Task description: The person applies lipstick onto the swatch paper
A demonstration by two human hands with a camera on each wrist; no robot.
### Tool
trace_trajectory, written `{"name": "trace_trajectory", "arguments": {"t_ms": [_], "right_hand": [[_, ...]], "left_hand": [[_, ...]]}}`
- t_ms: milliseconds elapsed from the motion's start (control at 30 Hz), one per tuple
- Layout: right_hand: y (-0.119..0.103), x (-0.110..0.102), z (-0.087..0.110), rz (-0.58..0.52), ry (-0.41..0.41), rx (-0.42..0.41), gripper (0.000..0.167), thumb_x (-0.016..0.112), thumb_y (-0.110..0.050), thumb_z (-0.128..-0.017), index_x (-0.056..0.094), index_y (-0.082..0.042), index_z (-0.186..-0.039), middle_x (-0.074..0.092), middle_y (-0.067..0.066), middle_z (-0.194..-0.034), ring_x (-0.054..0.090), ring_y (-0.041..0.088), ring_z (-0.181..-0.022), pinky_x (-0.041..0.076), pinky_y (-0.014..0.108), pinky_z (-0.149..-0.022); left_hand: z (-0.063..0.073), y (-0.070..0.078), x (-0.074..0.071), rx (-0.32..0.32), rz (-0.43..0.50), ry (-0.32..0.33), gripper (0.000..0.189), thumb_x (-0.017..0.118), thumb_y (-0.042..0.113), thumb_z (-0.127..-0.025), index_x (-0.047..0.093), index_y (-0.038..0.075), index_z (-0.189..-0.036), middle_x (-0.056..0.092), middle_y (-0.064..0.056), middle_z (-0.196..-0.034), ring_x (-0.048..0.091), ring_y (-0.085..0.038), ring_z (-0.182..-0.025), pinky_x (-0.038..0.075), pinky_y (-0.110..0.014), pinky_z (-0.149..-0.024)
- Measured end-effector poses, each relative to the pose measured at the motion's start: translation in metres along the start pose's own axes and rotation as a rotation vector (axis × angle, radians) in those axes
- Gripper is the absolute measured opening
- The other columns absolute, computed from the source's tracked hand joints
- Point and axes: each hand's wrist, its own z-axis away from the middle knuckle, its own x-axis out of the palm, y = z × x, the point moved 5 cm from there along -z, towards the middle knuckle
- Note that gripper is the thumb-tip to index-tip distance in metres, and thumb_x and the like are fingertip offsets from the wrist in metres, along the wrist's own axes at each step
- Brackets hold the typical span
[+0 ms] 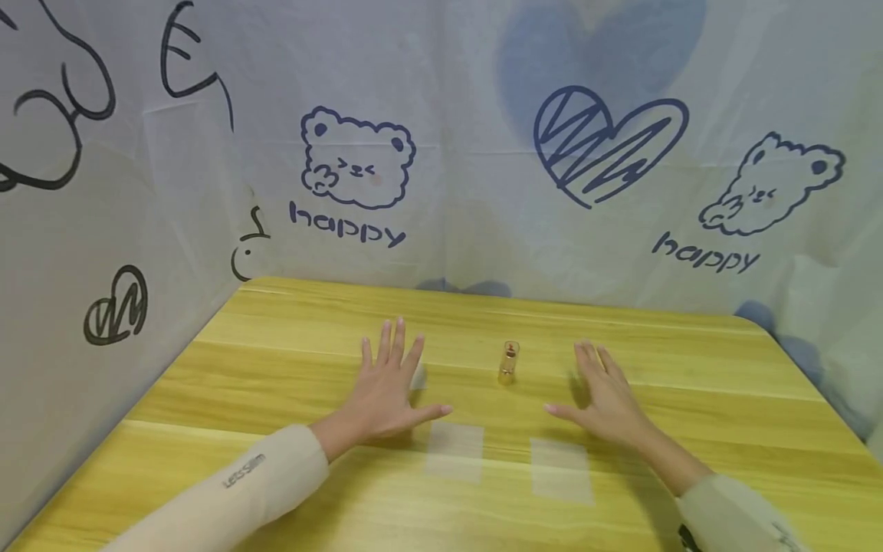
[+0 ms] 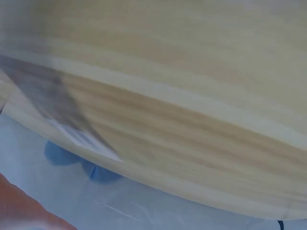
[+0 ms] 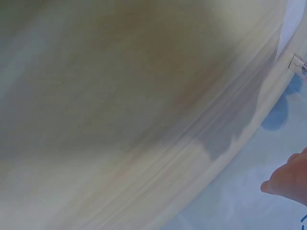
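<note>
A small lipstick-like tube (image 1: pixel 509 363) with a gold body and a clear top is on the table between the two hands. To its left, my left hand (image 1: pixel 385 395) is held over the wood with straight, spread fingers and holds nothing. On the other side, my right hand (image 1: pixel 610 402) has its fingers extended and its thumb pointing toward the tube, apart from it. Only a blurred bit of the left hand (image 2: pixel 24 211) shows in the left wrist view. The right wrist view catches the right fingers (image 3: pixel 289 179) and the tube's clear end (image 3: pixel 298 66) at the edge.
Two pale square patches (image 1: pixel 455 452) (image 1: pixel 562 469) lie on the wood-grain table (image 1: pixel 297 322) in front of the tube. Another whitish patch (image 1: pixel 418 376) is partly hidden behind the left hand. A white cloth (image 1: pixel 476 207) with drawn bears and hearts hangs behind the table.
</note>
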Motion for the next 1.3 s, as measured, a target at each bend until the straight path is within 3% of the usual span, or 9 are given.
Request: {"name": "trace_trajectory", "arguments": {"t_ms": [400, 667, 900, 1100, 1300], "right_hand": [[-0.013, 0.02, -0.017, -0.25, -0.047, -0.025, 0.098, 0.069, -0.041, -0.081, 0.011, 0.004, -0.147, 0.006, 0.027, -0.153, 0.007, 0.047, -0.139, 0.014, 0.067, -0.107], [-0.028, 0.03, -0.029, -0.329, -0.062, -0.032, 0.097, 0.071, -0.037, -0.08, 0.014, 0.009, -0.144, 0.01, 0.029, -0.151, 0.01, 0.046, -0.139, 0.014, 0.061, -0.111], [-0.033, 0.037, -0.04, -0.388, -0.088, 0.046, 0.096, 0.073, -0.036, -0.078, 0.018, 0.006, -0.145, 0.018, 0.027, -0.15, 0.017, 0.044, -0.138, 0.02, 0.055, -0.112], [-0.035, 0.041, -0.047, -0.438, -0.085, 0.115, 0.082, 0.073, -0.027, -0.08, 0.029, 0.004, -0.142, 0.03, 0.026, -0.146, 0.03, 0.044, -0.133, 0.031, 0.052, -0.107], [-0.039, 0.045, -0.052, -0.522, -0.049, 0.095, 0.057, 0.07, -0.01, -0.082, 0.047, 0.004, -0.132, 0.052, 0.026, -0.129, 0.053, 0.041, -0.117, 0.046, 0.047, -0.097]], "left_hand": [[-0.022, 0.018, 0.001, 0.03, 0.047, -0.022, 0.101, 0.049, 0.07, -0.079, 0.01, 0.008, -0.149, -0.013, -0.02, -0.153, -0.013, -0.038, -0.141, -0.001, -0.059, -0.114], [-0.037, 0.032, 0.002, 0.045, 0.101, -0.036, 0.097, 0.05, 0.068, -0.081, 0.012, 0.009, -0.15, -0.011, -0.018, -0.153, -0.009, -0.038, -0.142, 0.001, -0.058, -0.114], [-0.052, 0.044, 0.001, 0.048, 0.15, -0.034, 0.095, 0.051, 0.065, -0.083, 0.015, 0.008, -0.149, -0.005, -0.018, -0.155, -0.003, -0.037, -0.143, 0.004, -0.056, -0.115], [-0.066, 0.052, 0.0, 0.053, 0.265, -0.024, 0.09, 0.051, 0.061, -0.085, 0.02, 0.004, -0.148, 0.005, -0.017, -0.156, 0.006, -0.034, -0.144, 0.01, -0.051, -0.116], [-0.078, 0.056, 0.002, 0.068, 0.441, -0.003, 0.081, 0.058, 0.049, -0.088, 0.027, 0.001, -0.145, 0.017, -0.016, -0.154, 0.022, -0.032, -0.141, 0.021, -0.047, -0.115]]}}
